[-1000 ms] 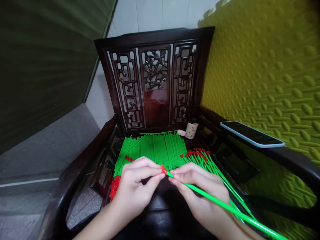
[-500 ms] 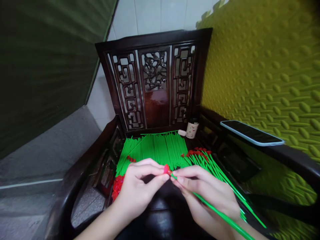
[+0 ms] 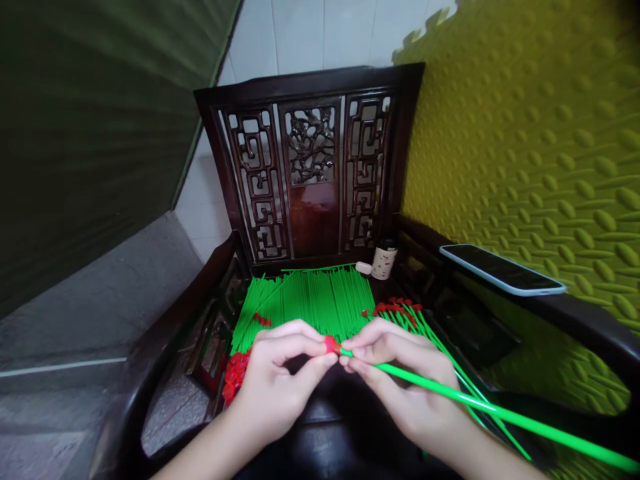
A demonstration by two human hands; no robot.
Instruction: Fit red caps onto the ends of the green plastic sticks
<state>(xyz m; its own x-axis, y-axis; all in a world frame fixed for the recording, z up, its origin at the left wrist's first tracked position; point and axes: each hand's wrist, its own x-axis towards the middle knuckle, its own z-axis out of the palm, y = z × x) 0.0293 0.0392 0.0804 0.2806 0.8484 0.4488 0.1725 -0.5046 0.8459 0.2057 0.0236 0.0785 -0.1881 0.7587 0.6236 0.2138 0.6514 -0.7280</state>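
Note:
Between the thumb and fingers of my left hand (image 3: 287, 363) is a small red plastic cap (image 3: 331, 345), cup-shaped with a narrow neck. My right hand (image 3: 403, 373) pinches a long green plastic stick (image 3: 450, 395) close to its end, and that end meets the cap's neck. How deep the two fit together is hidden by my fingertips. The stick slants down to the right, past my right wrist. Beyond my hands lies a wide layer of green sticks (image 3: 310, 300). Beside my left wrist is a pile of loose red caps (image 3: 235, 377). Capped sticks (image 3: 440, 347) lie behind my right hand.
All this rests on the seat of a dark carved wooden chair (image 3: 315, 220). A phone (image 3: 503, 268) lies on the right armrest. A patterned bottle (image 3: 384, 260) and a small pale case (image 3: 363, 268) stand at the back right. A yellow foam mat (image 3: 525, 147) rises on the right.
The green stick has swung from a steep slant to a flatter one, its far end now further right. My right hand has turned with it. My left hand stays nearly in place.

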